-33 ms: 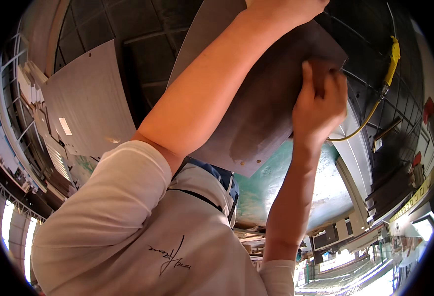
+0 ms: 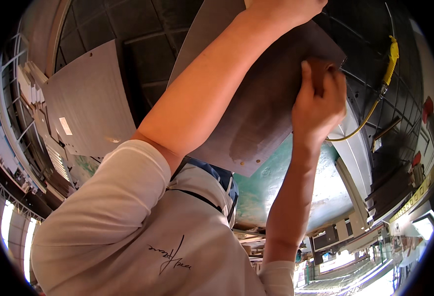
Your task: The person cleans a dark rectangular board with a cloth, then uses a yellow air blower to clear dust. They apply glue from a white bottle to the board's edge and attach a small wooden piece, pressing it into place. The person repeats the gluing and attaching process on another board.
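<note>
Dark square-gridded flooring (image 2: 128, 24) fills the background, its straight seams bowed by the lens, with a patch of worn green painted floor (image 2: 296, 192) lower down and racks and shelving crowding both rims. Two flat grey panels show. One, the large grey panel (image 2: 261, 108), is thin, smooth and faintly grained, darker across its middle, with a few small round holes near its lower corner; it lies under both hands. The second grey panel (image 2: 86, 101), paler and of like sheet material, lies well apart to the left on the dark floor, bearing one small pale label and a hole near its upper corner. One white long-sleeved shirt (image 2: 128, 237), soft and creased, covers the shoulder and body in the foreground. One yellow hose (image 2: 375, 103) with a yellow handle curves across the floor at the right. The right hand (image 2: 318, 106) is cupped, fingers curled over a small brown block (image 2: 320, 69) that it presses against the large panel near its corner. The left hand (image 2: 286, 7) rests at the panel's top edge, mostly cut off by the frame, so how far it is closed cannot be told.
</note>
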`<state>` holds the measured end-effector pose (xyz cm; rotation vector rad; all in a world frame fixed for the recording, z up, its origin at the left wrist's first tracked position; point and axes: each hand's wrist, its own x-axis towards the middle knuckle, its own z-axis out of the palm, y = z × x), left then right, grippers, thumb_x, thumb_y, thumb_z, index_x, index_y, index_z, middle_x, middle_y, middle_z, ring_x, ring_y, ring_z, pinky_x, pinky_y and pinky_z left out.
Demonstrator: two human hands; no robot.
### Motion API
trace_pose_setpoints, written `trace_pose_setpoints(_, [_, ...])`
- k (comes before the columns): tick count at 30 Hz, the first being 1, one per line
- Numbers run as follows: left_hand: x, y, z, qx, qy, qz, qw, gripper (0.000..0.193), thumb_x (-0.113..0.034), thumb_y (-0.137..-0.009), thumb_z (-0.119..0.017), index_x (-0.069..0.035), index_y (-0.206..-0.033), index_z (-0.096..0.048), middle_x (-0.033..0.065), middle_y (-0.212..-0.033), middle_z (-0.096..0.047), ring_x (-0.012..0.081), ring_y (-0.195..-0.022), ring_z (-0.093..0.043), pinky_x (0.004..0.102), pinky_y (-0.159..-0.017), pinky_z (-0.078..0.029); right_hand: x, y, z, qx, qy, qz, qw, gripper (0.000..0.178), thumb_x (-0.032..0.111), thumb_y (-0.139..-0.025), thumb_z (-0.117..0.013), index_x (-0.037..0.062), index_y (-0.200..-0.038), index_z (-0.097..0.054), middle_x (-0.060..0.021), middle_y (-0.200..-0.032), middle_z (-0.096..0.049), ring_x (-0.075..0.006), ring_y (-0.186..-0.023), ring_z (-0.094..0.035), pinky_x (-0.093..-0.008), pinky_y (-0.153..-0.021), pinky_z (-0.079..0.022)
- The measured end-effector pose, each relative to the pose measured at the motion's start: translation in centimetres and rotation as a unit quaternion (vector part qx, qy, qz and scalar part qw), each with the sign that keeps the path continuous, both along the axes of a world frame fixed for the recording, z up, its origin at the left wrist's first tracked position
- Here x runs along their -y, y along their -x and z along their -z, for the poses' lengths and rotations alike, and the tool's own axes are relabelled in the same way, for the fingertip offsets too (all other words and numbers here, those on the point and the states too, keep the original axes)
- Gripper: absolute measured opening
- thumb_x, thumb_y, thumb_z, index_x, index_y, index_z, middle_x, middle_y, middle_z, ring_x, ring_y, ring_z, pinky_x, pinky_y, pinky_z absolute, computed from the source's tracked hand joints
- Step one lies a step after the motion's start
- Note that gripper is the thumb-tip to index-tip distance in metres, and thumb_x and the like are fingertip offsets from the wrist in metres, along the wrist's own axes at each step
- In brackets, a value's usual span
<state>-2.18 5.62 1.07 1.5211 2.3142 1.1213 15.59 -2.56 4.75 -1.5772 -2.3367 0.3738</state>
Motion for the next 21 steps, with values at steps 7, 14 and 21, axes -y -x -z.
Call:
trace_pose_setpoints(7, [2.1,-4.8,-0.7,0.034,0.020,0.092,0.995,0.032,-0.030,-0.091,-0.065,-0.004,-0.073,-0.071,0.0185,-0.071,-0.070,0.0378,-0.069,-0.071,0.0505,-0.065,-0.057,10.4,-5.7,0.4,-0.042,0.008,0.088,0.995,0.021,0.016,-0.082,-0.087,0.0027,-0.084,-0.072,-0.0070,-0.096,-0.068,-0.0309,-0.079,-0.060,-0.0412,-0.070,-0.049])
trace_pose_setpoints(14, [2.2,-4.7,-1.0,0.016,0.039,0.078,0.996,0.033,-0.032,-0.093,-0.066,-0.006,-0.075,-0.071,0.0172,-0.071,-0.070,0.0380,-0.070,-0.071,0.0502,-0.065,-0.056,9.0,-4.2,1.6,-0.111,-0.086,0.215,0.966,0.025,0.015,-0.093,-0.079,-0.0054,-0.085,-0.066,-0.0160,-0.096,-0.064,-0.0326,-0.079,-0.066,-0.0404,-0.064,-0.054])
trace_pose_setpoints(21, [2.3,-4.8,-1.0,0.013,0.027,0.076,0.997,0.031,-0.032,-0.092,-0.066,-0.006,-0.077,-0.073,0.0169,-0.074,-0.071,0.0377,-0.073,-0.071,0.0497,-0.068,-0.057,-0.1,-4.5,1.2,-0.060,-0.127,0.175,0.975,0.024,0.015,-0.094,-0.075,-0.0084,-0.097,-0.072,-0.0193,-0.096,-0.068,-0.0361,-0.084,-0.070,-0.0417,-0.073,-0.055])
